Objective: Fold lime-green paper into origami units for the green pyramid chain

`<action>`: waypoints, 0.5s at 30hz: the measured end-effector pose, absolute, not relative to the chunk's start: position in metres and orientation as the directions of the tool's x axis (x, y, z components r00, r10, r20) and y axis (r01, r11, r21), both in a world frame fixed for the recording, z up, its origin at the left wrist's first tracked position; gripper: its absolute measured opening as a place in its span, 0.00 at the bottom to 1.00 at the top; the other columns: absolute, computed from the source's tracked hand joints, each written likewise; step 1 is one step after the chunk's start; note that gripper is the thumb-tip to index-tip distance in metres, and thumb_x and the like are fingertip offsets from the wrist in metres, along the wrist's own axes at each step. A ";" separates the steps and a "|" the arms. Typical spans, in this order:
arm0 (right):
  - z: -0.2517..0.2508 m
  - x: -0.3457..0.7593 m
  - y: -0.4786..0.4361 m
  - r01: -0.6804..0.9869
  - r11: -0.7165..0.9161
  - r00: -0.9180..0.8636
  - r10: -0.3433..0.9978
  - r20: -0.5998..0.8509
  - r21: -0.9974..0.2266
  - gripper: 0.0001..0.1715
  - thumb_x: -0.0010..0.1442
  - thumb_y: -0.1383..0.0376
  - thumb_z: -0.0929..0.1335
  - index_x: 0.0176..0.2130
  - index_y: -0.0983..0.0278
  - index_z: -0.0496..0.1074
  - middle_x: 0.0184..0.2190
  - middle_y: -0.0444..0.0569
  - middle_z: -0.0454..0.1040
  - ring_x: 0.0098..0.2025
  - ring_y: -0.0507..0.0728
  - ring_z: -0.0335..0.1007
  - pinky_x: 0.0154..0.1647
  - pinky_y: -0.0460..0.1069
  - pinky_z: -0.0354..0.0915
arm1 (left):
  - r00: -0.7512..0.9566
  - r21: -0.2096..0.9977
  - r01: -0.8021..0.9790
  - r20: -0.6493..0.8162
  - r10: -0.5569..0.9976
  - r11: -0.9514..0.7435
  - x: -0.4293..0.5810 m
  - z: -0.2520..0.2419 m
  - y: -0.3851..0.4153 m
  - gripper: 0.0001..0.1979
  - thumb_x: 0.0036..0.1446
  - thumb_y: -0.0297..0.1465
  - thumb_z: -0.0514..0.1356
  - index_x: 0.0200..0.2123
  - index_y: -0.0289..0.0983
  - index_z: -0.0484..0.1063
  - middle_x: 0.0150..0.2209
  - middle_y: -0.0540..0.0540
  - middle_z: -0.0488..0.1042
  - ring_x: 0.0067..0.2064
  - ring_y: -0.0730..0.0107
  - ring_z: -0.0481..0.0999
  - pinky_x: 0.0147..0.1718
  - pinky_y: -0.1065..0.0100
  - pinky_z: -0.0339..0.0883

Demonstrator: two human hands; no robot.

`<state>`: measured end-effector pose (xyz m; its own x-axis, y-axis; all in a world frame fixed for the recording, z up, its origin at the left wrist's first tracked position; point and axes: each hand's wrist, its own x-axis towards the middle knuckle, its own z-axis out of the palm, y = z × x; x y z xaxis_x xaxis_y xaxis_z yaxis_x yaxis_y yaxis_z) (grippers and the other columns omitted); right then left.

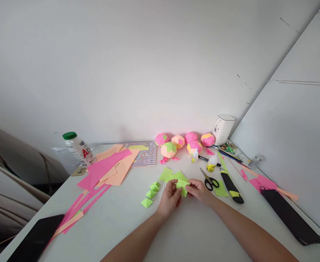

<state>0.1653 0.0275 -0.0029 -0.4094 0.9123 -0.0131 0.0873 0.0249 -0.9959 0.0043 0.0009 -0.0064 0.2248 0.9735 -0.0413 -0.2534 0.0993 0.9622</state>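
A small green paper square (182, 187) with creases is held up between both hands. My left hand (170, 198) pinches its left edge, thumb in front. My right hand (199, 190) grips the right edge between thumb and fingers. More green paper (166, 174) lies flat just behind the hands. Several folded green paper pieces (147, 202), pyramid-like, stand in a slanting row left of my left hand. To the right of my right hand are black-handled scissors (211, 182), a green paper piece (221, 190) and a black and yellow utility knife (232, 187).
Several faceted paper balls (169, 149) sit along the wall. Two glue bottles (211, 163) stand before them. Pink and orange sheets (105, 167), a bottle with a green cap (79, 148) and a phone (35, 238) are left. A black case (292, 216) lies right, a white box (223, 130) behind.
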 end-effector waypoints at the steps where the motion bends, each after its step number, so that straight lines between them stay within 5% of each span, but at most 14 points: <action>1: -0.004 0.165 0.028 0.084 0.016 -0.414 0.910 -0.021 -0.996 0.15 0.53 0.55 0.68 0.28 0.66 0.67 0.19 0.41 0.66 0.21 0.50 0.60 0.23 0.45 0.57 | 0.220 0.963 -0.249 -0.049 0.974 0.105 0.004 -0.006 0.001 0.17 0.52 0.42 0.57 0.40 0.39 0.56 0.25 0.56 0.64 0.16 0.81 0.61 0.13 0.75 0.51; 15: 0.001 0.164 0.026 0.131 0.057 -0.377 0.926 0.003 -0.990 0.18 0.55 0.53 0.66 0.27 0.66 0.67 0.18 0.41 0.63 0.21 0.50 0.59 0.23 0.45 0.57 | 0.286 0.967 -0.232 -0.038 0.958 0.108 0.003 -0.006 0.001 0.18 0.52 0.42 0.57 0.40 0.37 0.58 0.26 0.54 0.64 0.16 0.82 0.59 0.13 0.75 0.51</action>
<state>0.1638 0.0261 0.0009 -0.3774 0.9261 0.0033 0.1310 0.0569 -0.9897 0.0034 0.0007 -0.0064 0.2857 0.9575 -0.0383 -0.2319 0.1078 0.9667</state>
